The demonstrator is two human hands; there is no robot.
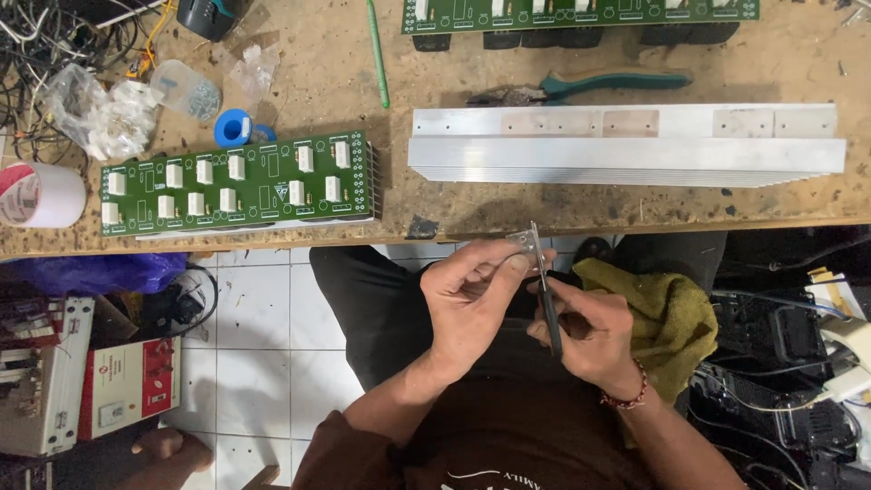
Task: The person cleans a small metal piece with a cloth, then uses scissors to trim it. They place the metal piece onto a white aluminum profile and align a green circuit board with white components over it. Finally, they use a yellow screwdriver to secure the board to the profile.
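Holding a small clear plastic piece [526,241] over the lap, left hand [472,295] pinches it by the edges; it looks light, thin, probably slippery. Right hand [590,331] is closed round a slim dark tool [547,304], tip at the piece. Yellow-green rag [667,318] on the knee. Left, a red-and-white box [127,386]. Beyond, on the bench, a green board [238,184], a finned metal bar [626,156], a tape roll [41,195].

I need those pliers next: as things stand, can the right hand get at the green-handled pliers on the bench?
Probably not straight away: the right hand holds a thin dark tool, and the finned aluminium heatsink lies between it and the pliers.
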